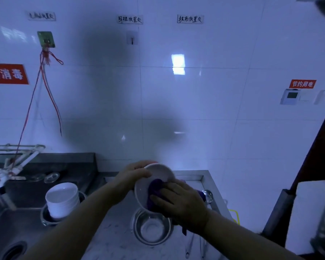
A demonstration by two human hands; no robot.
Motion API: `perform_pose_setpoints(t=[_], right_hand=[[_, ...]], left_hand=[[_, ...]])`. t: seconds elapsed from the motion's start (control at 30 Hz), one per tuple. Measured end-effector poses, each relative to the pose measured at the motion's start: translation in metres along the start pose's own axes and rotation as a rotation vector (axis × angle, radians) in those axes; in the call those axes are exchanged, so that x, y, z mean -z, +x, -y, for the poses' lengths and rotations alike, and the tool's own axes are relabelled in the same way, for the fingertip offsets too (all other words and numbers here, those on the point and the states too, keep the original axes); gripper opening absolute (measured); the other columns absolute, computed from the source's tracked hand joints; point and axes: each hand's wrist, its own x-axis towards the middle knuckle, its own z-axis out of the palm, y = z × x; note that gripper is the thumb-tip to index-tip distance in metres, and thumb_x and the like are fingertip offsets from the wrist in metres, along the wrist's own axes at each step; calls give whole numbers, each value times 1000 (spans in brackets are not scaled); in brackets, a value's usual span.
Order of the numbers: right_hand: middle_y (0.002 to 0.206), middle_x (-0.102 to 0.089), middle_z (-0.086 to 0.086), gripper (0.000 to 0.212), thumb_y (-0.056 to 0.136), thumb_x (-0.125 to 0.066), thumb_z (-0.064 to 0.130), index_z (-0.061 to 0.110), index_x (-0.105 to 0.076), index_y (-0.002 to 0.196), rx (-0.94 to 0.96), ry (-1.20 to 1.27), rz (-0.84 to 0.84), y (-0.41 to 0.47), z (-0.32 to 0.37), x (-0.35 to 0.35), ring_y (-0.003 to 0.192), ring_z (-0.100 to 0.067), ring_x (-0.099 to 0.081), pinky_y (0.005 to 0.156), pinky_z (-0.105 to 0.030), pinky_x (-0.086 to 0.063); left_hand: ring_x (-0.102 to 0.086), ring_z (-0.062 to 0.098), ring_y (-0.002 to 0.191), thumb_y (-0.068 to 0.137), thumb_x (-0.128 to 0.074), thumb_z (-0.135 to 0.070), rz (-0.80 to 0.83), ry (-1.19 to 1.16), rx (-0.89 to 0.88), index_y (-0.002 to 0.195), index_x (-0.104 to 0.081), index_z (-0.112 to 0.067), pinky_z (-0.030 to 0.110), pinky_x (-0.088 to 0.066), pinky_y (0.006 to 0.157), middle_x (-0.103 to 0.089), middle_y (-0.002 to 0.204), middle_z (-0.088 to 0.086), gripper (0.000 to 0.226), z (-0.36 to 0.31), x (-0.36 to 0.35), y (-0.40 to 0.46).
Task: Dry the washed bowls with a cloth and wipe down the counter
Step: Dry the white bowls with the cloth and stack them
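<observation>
My left hand grips the far rim of a white bowl, tilted with its inside toward me, above the counter. My right hand presses a purple cloth into the bowl, fingers curled over the cloth. Just below the held bowl a steel bowl stands on the marble counter. At the left, a stack of white bowls sits inside a steel bowl at the sink's edge.
A dark sink with a drain lies at the lower left, a tap above it. Glass lids lie behind the stack. A ladle and metal utensils lie right of my hand. The tiled wall stands close behind.
</observation>
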Motion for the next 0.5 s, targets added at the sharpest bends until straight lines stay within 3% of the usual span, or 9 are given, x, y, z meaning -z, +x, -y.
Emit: perform_pose_setpoints(t=[0.07, 0.17, 0.3, 0.4, 0.5], right_hand=[[99, -71, -2, 18, 95, -59, 31, 20, -66, 106, 58, -35, 29, 0, -7, 1, 85, -14, -65, 79, -29, -54], [90, -70, -5, 22, 95, -58, 31, 17, -62, 111, -64, -98, -37, 10, -2, -2, 73, -16, -63, 66, -30, -54], [94, -71, -7, 28, 95, -57, 31, 12, -64, 115, -263, -107, -150, 19, 9, -8, 76, -17, -66, 68, -32, -56], [96, -72, -4, 32, 95, -57, 35, 15, -62, 118, -226, -56, -125, 10, 15, -9, 81, -15, -68, 74, -30, -57], [94, -73, -4, 28, 94, -59, 34, 17, -57, 116, -81, -54, -99, 0, 2, -1, 79, -15, -68, 70, -31, -57]], left_hand=[[-61, 28, 100, 70, -58, -34, 24, -46, 79, 109, -64, -29, 45, -52, 85, -65, 111, 8, 40, -4, 4, 0], [-62, 26, 97, 79, -63, -30, -127, -221, 37, 106, -61, -34, 39, -56, 79, -63, 111, 8, 27, 0, -16, -1], [-56, 23, 106, 93, -49, -23, -348, -265, -82, 127, -44, -27, 41, -52, 89, -53, 122, 6, 35, 15, -51, -4], [-51, 19, 111, 97, -42, -34, -344, -171, -162, 133, -38, -34, 44, -49, 93, -46, 127, -2, 36, 16, -48, -6], [-57, 17, 103, 88, -43, -44, -230, -91, -188, 117, -51, -43, 39, -54, 86, -56, 117, -7, 30, 14, -35, -7]])
